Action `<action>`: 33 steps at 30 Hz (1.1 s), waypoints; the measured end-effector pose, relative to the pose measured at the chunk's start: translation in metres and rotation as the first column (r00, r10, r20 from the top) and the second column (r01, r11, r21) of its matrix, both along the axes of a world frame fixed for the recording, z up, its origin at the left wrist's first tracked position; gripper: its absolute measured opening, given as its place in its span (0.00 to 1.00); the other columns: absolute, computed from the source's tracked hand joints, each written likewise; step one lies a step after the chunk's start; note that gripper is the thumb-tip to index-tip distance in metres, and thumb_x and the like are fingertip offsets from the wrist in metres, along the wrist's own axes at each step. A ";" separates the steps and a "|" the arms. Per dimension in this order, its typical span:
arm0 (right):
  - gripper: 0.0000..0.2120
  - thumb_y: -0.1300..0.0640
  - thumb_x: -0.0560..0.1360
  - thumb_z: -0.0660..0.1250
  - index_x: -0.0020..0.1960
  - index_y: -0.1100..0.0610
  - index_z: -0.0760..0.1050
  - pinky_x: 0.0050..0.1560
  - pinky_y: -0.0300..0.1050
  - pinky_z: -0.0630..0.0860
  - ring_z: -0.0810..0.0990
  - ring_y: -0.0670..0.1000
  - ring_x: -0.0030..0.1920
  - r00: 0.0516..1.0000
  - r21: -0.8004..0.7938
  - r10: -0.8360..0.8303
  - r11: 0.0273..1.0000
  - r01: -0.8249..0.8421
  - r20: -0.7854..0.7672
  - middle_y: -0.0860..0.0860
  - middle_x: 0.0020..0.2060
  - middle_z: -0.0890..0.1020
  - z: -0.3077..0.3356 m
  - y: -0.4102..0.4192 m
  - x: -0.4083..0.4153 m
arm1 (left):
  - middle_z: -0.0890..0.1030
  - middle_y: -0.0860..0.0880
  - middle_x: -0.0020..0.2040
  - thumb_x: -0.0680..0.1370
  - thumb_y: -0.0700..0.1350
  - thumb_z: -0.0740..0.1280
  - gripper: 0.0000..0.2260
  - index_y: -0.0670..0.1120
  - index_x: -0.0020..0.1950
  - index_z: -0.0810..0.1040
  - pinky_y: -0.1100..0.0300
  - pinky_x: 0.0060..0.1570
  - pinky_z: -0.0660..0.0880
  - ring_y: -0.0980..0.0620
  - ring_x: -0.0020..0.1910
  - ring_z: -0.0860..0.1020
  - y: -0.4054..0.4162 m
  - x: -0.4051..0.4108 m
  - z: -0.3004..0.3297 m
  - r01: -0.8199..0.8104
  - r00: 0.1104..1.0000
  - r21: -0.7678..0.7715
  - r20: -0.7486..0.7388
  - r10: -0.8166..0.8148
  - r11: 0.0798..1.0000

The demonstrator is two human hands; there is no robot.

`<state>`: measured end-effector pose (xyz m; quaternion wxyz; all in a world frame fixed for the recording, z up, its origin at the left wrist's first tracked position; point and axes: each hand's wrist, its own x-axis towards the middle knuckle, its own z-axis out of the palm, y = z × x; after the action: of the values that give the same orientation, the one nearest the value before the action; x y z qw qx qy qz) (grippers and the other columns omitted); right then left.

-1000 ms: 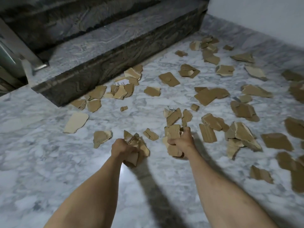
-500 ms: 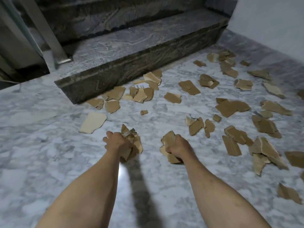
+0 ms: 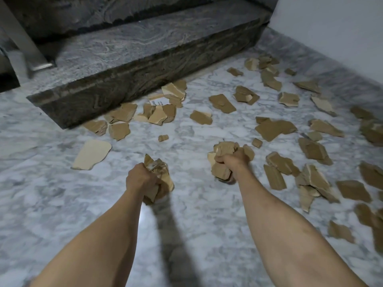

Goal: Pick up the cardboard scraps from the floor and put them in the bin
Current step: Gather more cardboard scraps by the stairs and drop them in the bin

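Observation:
Brown cardboard scraps lie scattered over the white marble floor (image 3: 103,204), thickest on the right and along the foot of the step. My left hand (image 3: 141,180) grips a bundle of scraps (image 3: 163,179), fingers curled round it. My right hand (image 3: 233,160) grips a second bundle of scraps (image 3: 222,149) a little farther forward. A large pale scrap (image 3: 92,154) lies flat to the left of my left hand. No bin is in view.
A dark stone step (image 3: 134,79) runs across the back, with another stair above it. A metal railing post (image 3: 24,42) stands at the far left. A white wall (image 3: 342,27) closes the right side.
The view has shifted. My right hand has moved forward and gathered more scraps off the floor into its bundle. My left hand keeps its bundle.

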<state>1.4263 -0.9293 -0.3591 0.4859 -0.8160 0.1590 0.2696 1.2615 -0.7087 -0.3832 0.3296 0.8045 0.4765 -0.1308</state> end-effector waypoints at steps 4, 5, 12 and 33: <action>0.41 0.63 0.72 0.76 0.77 0.66 0.57 0.63 0.51 0.75 0.75 0.60 0.66 0.989 -0.116 0.094 0.987 -0.107 -0.113 0.59 0.70 0.72 0.005 -0.004 0.031 | 0.80 0.46 0.47 0.66 0.49 0.77 0.18 0.45 0.51 0.76 0.57 0.37 0.71 0.45 0.44 0.77 -0.013 0.013 0.003 0.095 0.995 0.020 0.003 -0.095 0.995; 0.40 0.62 0.72 0.76 0.77 0.65 0.59 0.63 0.51 0.75 0.75 0.60 0.65 0.979 -0.141 0.135 0.977 -0.157 -0.152 0.58 0.70 0.72 0.005 0.000 0.032 | 0.80 0.46 0.47 0.66 0.49 0.77 0.18 0.46 0.51 0.76 0.57 0.37 0.70 0.45 0.44 0.77 -0.016 0.016 0.002 0.103 0.995 0.019 0.005 -0.103 0.995; 0.38 0.51 0.65 0.80 0.70 0.59 0.70 0.64 0.58 0.74 0.75 0.61 0.65 0.955 -0.501 0.286 0.817 -0.285 -0.078 0.58 0.66 0.75 -0.031 0.016 0.032 | 0.82 0.46 0.49 0.68 0.48 0.77 0.18 0.46 0.55 0.78 0.55 0.42 0.74 0.45 0.46 0.78 -0.045 0.049 -0.002 0.103 0.992 -0.041 0.078 -0.100 0.994; 0.50 0.57 0.66 0.80 0.77 0.59 0.53 0.65 0.54 0.74 0.71 0.61 0.69 0.927 -0.341 0.365 0.864 -0.371 -0.084 0.58 0.70 0.71 -0.030 -0.009 0.050 | 0.76 0.49 0.49 0.65 0.45 0.82 0.33 0.46 0.61 0.65 0.41 0.56 0.79 0.41 0.54 0.78 -0.055 0.068 0.003 -0.129 0.931 -0.294 0.294 0.218 0.947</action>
<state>1.4763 -0.9382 -0.3889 0.2711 -0.9023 0.0503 0.3315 1.3292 -0.7639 -0.3807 0.5195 0.7170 0.4637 -0.0313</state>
